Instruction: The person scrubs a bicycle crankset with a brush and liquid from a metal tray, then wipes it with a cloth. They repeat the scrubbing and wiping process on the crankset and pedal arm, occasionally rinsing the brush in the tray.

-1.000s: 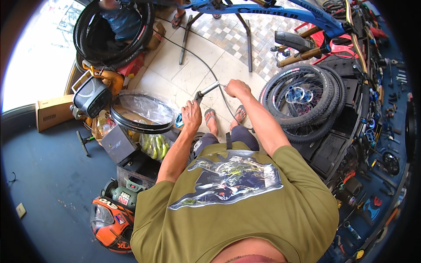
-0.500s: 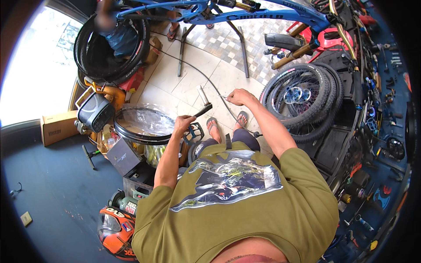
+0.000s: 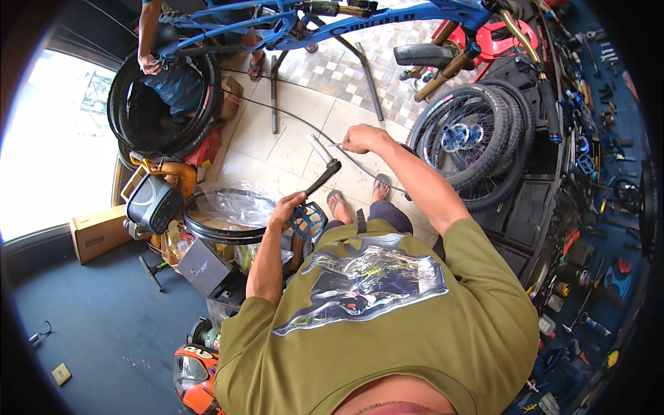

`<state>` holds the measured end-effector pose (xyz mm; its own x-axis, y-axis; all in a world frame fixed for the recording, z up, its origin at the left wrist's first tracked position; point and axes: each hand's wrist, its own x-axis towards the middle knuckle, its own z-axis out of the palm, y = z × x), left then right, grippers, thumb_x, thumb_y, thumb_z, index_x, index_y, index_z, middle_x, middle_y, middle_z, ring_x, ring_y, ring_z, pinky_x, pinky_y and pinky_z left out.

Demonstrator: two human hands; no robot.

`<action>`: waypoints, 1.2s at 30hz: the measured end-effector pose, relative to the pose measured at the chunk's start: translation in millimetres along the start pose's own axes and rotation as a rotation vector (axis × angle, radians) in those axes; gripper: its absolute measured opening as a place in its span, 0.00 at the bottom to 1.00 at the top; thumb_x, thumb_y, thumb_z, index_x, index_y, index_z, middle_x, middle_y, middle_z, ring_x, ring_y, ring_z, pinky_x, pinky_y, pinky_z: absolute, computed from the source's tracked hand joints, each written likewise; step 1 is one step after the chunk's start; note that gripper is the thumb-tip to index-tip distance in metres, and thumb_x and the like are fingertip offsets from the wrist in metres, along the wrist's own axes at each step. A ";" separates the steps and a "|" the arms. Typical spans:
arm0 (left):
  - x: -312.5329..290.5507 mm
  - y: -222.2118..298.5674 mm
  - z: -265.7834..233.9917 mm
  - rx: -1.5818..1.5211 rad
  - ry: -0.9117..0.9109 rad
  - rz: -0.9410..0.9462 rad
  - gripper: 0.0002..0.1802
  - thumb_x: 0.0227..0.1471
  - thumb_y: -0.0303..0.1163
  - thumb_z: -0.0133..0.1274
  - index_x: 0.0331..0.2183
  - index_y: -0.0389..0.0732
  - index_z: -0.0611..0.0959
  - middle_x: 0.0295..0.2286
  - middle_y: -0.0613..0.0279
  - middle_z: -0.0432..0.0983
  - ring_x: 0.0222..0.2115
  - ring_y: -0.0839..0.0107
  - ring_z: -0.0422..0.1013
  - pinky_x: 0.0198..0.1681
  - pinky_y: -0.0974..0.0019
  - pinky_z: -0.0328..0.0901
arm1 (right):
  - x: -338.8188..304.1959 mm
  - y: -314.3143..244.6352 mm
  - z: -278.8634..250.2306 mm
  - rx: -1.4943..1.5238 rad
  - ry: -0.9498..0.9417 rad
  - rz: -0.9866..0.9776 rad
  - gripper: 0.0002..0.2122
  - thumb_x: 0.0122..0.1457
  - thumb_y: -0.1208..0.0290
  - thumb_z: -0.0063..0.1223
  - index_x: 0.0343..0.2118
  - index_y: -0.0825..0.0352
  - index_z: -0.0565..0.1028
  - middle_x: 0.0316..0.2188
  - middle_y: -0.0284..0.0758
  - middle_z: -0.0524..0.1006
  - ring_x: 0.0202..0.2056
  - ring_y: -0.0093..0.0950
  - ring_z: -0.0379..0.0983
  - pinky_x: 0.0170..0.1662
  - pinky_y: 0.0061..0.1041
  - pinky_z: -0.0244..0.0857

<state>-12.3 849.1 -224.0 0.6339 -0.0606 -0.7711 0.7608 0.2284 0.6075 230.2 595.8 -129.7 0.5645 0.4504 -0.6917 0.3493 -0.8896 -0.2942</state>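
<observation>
My left hand [image 3: 285, 209] is closed round the pedal end of a black bicycle crank arm [image 3: 323, 178]. A silvery spindle [image 3: 319, 148] sticks out from the crank's far end, and a blue-and-black platform pedal [image 3: 308, 220] hangs beside my fingers. Ahead and to the right, my right hand [image 3: 365, 140] pinches a thin, pale-tipped tool [image 3: 335, 145], whose kind I cannot make out. Its tip points left at the spindle, with a small gap between them. My fingers hide most of this tool.
A blue bike frame [image 3: 387, 19] spans the far side. Mountain-bike wheels [image 3: 467, 149] lie at the right, near wall-hung tools [image 3: 588, 277]. Wheel rims [image 3: 225, 234] and boxes [image 3: 207, 266] stand left. A co-worker's hand [image 3: 149, 64] is at the far left; a hose [image 3: 290, 116] crosses the floor.
The crank has tilted, bringing more of the pedal into view. My right hand's tool is nearer to the spindle. The co-worker's arm shows more at the far left, and the whole view has shifted slightly.
</observation>
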 end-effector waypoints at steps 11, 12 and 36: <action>-2.4 -15.3 -1.6 -0.300 -0.081 -0.048 0.19 0.60 0.49 0.57 0.42 0.45 0.78 0.28 0.62 0.76 0.24 0.74 0.74 0.25 0.66 0.74 | -0.5 -24.3 -19.0 -0.045 0.108 0.013 0.18 0.60 0.50 0.52 0.40 0.60 0.84 0.40 0.41 0.83 0.45 0.41 0.80 0.49 0.43 0.72; -2.6 -9.7 0.7 -0.355 -0.139 -0.073 0.20 0.59 0.50 0.58 0.42 0.45 0.78 0.29 0.60 0.78 0.26 0.70 0.75 0.27 0.60 0.75 | 8.8 -15.5 -17.4 -0.042 0.090 0.002 0.18 0.61 0.50 0.52 0.39 0.60 0.84 0.39 0.42 0.83 0.43 0.41 0.80 0.48 0.43 0.72; 25.1 -8.0 33.8 -1.553 -0.962 0.280 0.21 0.68 0.42 0.45 0.50 0.33 0.73 0.27 0.58 0.70 0.21 0.75 0.68 0.27 0.70 0.69 | -67.5 -101.6 -72.7 -0.116 0.291 -0.146 0.19 0.64 0.50 0.51 0.44 0.60 0.82 0.42 0.40 0.82 0.47 0.41 0.78 0.51 0.41 0.72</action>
<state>2.3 813.0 -241.8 0.9785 -0.2062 0.0091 0.1884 0.8742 -0.4474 211.0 661.3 -5.2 0.6859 0.5900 -0.4260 0.5152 -0.8071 -0.2882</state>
